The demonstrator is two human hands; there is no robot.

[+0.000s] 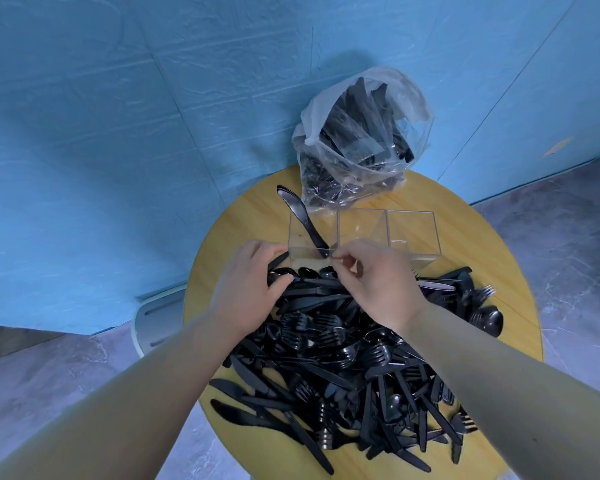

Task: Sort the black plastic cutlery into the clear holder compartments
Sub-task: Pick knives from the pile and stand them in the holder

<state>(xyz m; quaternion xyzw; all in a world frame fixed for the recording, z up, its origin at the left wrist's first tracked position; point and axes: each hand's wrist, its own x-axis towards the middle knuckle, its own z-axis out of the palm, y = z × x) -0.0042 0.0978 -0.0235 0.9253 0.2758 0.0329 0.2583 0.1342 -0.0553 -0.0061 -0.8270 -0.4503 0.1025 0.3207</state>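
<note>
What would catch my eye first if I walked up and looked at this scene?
First, the big heap of black cutlery covering the near half of the round wooden table. Behind it stands a clear holder with three compartments; only the left one holds a knife. Both hands, left hand and right hand, work at the heap's far edge, by the holder.

i count one clear holder [362, 233] with three compartments, one knife [303, 220] standing in its left one, one plastic bag [357, 140], one round table [236, 216], and a pile of cutlery [343, 358] too tangled to number.
</note>
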